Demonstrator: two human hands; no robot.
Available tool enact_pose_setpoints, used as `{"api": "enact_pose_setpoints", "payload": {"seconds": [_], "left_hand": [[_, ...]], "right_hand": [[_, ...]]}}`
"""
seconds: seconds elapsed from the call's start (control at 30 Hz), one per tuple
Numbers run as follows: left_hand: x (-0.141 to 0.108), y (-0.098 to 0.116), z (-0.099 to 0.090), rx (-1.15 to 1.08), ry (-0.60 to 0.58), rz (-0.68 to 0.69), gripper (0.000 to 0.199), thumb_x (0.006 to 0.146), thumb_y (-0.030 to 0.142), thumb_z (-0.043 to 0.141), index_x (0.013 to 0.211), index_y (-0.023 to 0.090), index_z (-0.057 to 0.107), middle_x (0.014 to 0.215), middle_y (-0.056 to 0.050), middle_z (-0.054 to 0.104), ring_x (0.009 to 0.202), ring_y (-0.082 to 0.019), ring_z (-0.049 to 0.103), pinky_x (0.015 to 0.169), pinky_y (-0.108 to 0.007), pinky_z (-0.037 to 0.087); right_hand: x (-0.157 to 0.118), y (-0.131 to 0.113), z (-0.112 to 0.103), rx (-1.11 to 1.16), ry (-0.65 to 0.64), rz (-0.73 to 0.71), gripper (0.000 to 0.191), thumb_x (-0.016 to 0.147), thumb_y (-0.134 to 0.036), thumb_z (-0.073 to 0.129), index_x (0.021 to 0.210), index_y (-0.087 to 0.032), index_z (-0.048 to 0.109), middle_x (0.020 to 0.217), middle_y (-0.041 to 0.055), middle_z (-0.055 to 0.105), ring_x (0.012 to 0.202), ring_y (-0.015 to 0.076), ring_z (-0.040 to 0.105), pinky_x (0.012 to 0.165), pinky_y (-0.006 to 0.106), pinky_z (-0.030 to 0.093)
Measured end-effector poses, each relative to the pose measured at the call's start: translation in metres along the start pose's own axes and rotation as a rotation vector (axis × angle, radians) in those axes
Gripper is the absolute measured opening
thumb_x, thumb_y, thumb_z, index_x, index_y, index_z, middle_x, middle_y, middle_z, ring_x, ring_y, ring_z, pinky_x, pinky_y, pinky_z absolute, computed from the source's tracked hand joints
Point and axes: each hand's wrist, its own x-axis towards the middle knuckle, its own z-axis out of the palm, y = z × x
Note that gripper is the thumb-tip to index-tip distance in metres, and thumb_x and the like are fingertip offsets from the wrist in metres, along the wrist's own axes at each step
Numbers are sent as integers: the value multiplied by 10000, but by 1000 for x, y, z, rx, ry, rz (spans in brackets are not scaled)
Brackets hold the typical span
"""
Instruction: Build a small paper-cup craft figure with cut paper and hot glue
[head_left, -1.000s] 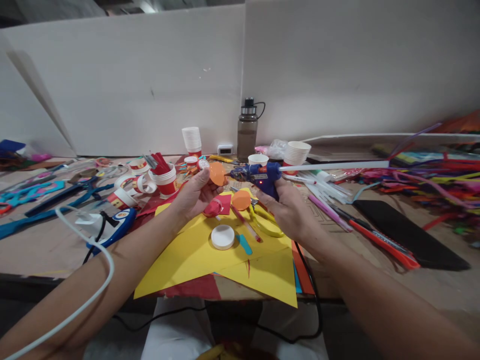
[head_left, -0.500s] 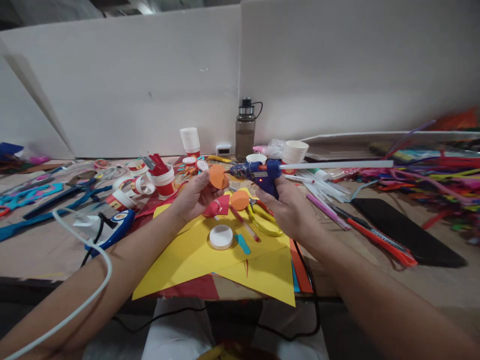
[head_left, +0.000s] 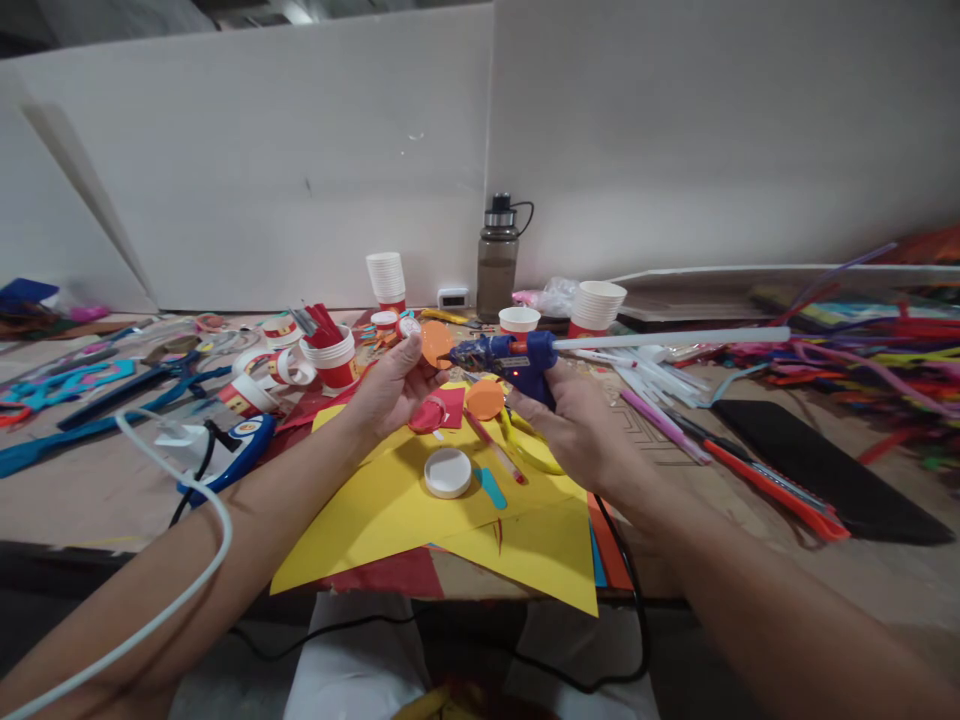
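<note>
Between the fingers of my left hand [head_left: 397, 388] is an orange paper circle [head_left: 436, 343], held up above the table. My right hand [head_left: 574, 415] is wrapped round the handle of a blue hot glue gun [head_left: 529, 368], its small light lit red. A long white glue stick [head_left: 675, 340] sticks out of its back. The nozzle points left and is at the circle's right edge; whether it touches I cannot tell. Below the hands, yellow paper [head_left: 375, 530] carries a second orange circle [head_left: 485, 399], a white round lid [head_left: 448, 473], a pencil [head_left: 495, 447] and yellow-handled scissors [head_left: 534, 447].
A cup of red strips [head_left: 330, 362] and a blue-white power strip [head_left: 244, 450] with cables stand left. Behind are stacked paper cups [head_left: 596, 305] and a water bottle [head_left: 497, 265]. Right lie a red cutter knife [head_left: 780, 490], a black slab [head_left: 825, 470] and colourful pipe cleaners [head_left: 892, 370].
The view has shifted slightly, so the scene sits a little further right. The glue gun tilts a little differently, its nozzle still by the orange circle. Both grips are unchanged.
</note>
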Motion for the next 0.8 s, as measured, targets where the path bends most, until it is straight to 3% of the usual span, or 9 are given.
{"api": "enact_pose_setpoints", "payload": {"seconds": [0.23, 0.43, 0.6, 0.8], "left_hand": [[-2, -6, 1, 0, -56, -25, 412, 660, 408, 808, 943, 149, 657, 854, -32, 724, 733, -137, 679, 653, -237, 562], [-3, -3, 5, -42, -10, -49, 331, 728, 407, 759, 896, 141, 654, 811, -39, 707, 675, -125, 655, 648, -248, 554], [-4, 4, 11, -141, 83, -69, 271, 772, 375, 726, 875, 136, 647, 774, -36, 690, 638, -115, 633, 637, -242, 547], [-3, 8, 10, -180, 68, -83, 302, 789, 407, 701, 911, 136, 647, 791, -55, 687, 670, -130, 642, 636, -236, 548]], "right_hand": [[0, 4, 1, 25, 31, -75, 204, 875, -290, 543, 1002, -152, 625, 830, 51, 665, 690, 173, 546, 619, 294, 428], [-1, 8, 3, 59, 20, -64, 237, 883, -309, 543, 1047, -159, 626, 866, 54, 673, 717, 181, 557, 652, 309, 441], [-1, 6, 2, 74, 13, -44, 300, 870, -273, 557, 1150, -188, 619, 1002, 58, 694, 855, 219, 604, 763, 349, 467], [-1, 4, 1, 48, 25, -52, 315, 870, -277, 558, 1160, -173, 624, 1014, 73, 701, 872, 231, 613, 774, 365, 473]]}}
